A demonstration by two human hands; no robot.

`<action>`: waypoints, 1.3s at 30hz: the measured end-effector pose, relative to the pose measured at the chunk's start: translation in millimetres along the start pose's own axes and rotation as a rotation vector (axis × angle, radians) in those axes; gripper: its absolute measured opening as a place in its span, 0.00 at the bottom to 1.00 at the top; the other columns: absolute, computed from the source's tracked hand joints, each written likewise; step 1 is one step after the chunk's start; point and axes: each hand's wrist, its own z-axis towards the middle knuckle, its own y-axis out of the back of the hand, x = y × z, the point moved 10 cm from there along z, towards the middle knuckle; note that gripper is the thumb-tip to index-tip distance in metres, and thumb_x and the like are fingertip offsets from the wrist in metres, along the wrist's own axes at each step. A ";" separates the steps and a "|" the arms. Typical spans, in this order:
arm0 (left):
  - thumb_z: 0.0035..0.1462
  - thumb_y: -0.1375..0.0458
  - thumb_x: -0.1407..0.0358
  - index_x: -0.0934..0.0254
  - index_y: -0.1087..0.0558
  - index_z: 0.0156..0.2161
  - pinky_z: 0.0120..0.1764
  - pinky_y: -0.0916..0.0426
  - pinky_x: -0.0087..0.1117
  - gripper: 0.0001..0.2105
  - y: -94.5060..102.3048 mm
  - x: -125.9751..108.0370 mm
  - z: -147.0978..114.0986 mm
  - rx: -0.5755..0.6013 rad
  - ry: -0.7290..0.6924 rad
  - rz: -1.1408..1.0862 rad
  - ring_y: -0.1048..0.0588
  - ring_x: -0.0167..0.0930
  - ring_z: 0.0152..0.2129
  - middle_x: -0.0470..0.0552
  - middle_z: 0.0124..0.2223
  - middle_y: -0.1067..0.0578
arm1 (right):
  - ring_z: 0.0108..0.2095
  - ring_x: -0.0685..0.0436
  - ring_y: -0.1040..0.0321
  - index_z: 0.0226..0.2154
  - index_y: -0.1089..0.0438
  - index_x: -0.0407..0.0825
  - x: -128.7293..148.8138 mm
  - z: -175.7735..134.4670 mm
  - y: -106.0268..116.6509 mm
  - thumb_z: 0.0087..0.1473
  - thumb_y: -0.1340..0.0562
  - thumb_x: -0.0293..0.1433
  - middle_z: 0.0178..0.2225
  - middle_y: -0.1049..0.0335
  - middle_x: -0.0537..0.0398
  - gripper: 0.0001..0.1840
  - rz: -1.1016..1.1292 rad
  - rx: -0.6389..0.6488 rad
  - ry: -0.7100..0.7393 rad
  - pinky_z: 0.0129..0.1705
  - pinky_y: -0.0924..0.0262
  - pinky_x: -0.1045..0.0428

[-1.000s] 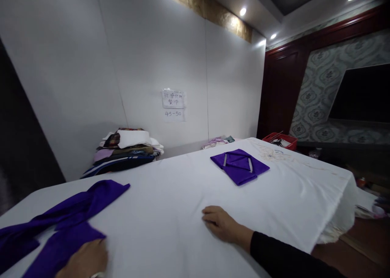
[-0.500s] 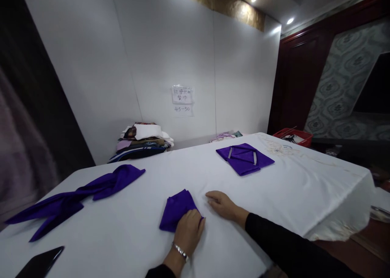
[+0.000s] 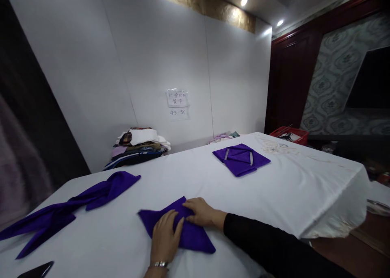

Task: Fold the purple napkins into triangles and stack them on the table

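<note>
Head camera: both of the person's hands are now on one purple cloth napkin, which lies on the near part of the table. Half a second ago it was a compact bundle under the left hand alone, with the right hand just beside it; now it spreads wider, one corner pointing left, one away and one to the lower right. That seems to turn the work from bringing the piece over to laying it out with both hands. The left hand, a silver bracelet at its wrist, rests loosely on top, fingers extended and thumb apart, not clenched. The right hand's fingertips touch the far right edge; whether they pinch the fabric cannot be told.

Beyond them lies a flat, folded purple napkin, well apart from the hands. Crumpled purple fabric stretches along the left side. A white tablecloth covers the table, lightly wrinkled and hanging over its right side. Behind stand a pile of folded clothes and a pale wall bearing handwritten paper notes; a red basket and patterned wallpaper are to the right.
</note>
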 end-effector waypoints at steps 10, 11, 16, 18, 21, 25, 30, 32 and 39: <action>0.52 0.54 0.51 0.65 0.36 0.53 0.55 0.51 0.46 0.27 3.9 80.5 2.5 0.120 0.461 0.354 0.41 0.38 0.55 0.56 0.57 0.36 | 0.38 0.47 0.36 0.33 0.27 0.50 -11.0 -1.9 -7.1 0.49 0.41 0.25 0.33 0.30 0.55 0.09 -0.043 -0.125 0.004 0.43 0.43 0.52; 0.52 0.55 0.51 0.65 0.37 0.53 0.55 0.50 0.46 0.27 7.7 86.8 2.5 0.117 0.488 0.359 0.40 0.38 0.54 0.56 0.56 0.35 | 0.38 0.47 0.36 0.32 0.27 0.51 -12.7 -2.2 -5.3 0.49 0.41 0.24 0.33 0.30 0.56 0.09 0.001 -0.142 -0.005 0.42 0.42 0.52; 0.54 0.54 0.60 0.62 0.28 0.43 0.52 0.46 0.42 0.17 19.8 87.6 10.2 0.046 0.389 0.302 0.31 0.38 0.44 0.52 0.45 0.26 | 0.34 0.46 0.34 0.28 0.27 0.51 -18.6 -7.5 23.0 0.44 0.41 0.23 0.29 0.30 0.58 0.10 0.356 -0.359 -0.026 0.40 0.40 0.52; 0.54 0.53 0.63 0.62 0.26 0.36 0.51 0.46 0.42 0.14 23.1 74.6 12.6 -0.007 0.299 0.247 0.29 0.38 0.40 0.51 0.39 0.24 | 0.34 0.46 0.34 0.28 0.28 0.51 -24.0 -9.6 34.7 0.45 0.41 0.24 0.30 0.29 0.57 0.09 0.432 -0.415 -0.050 0.40 0.39 0.51; 0.54 0.53 0.63 0.64 0.26 0.33 0.47 0.41 0.40 0.13 23.4 51.2 12.7 -0.062 0.178 0.122 0.28 0.36 0.36 0.51 0.35 0.24 | 0.33 0.44 0.33 0.29 0.28 0.52 -46.8 -12.8 45.1 0.46 0.41 0.28 0.30 0.28 0.55 0.07 0.597 -0.447 -0.180 0.38 0.39 0.50; 0.55 0.51 0.62 0.64 0.28 0.38 0.41 0.38 0.34 0.12 11.6 35.3 10.0 -0.044 0.145 0.026 0.28 0.32 0.34 0.50 0.34 0.25 | 0.27 0.46 0.33 0.30 0.29 0.49 -81.5 -17.9 37.1 0.42 0.39 0.35 0.24 0.29 0.57 0.10 0.860 -0.389 -0.407 0.32 0.39 0.50; 0.51 0.47 0.69 0.63 0.30 0.27 0.34 0.37 0.31 0.05 8.8 35.1 5.2 -0.078 0.161 0.002 0.31 0.29 0.28 0.47 0.27 0.29 | 0.24 0.49 0.35 0.32 0.29 0.47 -88.5 -23.3 23.2 0.36 0.35 0.35 0.24 0.29 0.58 0.15 1.068 -0.305 -0.499 0.29 0.41 0.53; 0.51 0.48 0.70 0.63 0.32 0.26 0.34 0.37 0.31 0.05 13.6 36.6 2.7 -0.112 0.171 -0.001 0.32 0.30 0.29 0.47 0.27 0.30 | 0.24 0.49 0.35 0.33 0.29 0.47 -87.2 -25.6 18.7 0.35 0.34 0.35 0.23 0.30 0.58 0.17 1.143 -0.285 -0.520 0.28 0.42 0.53; 0.58 0.55 0.69 0.62 0.35 0.34 0.42 0.37 0.38 0.07 45.1 27.4 -7.8 -0.318 0.148 -0.049 0.30 0.31 0.33 0.48 0.32 0.29 | 0.23 0.51 0.38 0.32 0.28 0.48 -80.6 -26.6 34.0 0.36 0.32 0.36 0.23 0.32 0.60 0.16 1.142 -0.370 -0.458 0.26 0.45 0.54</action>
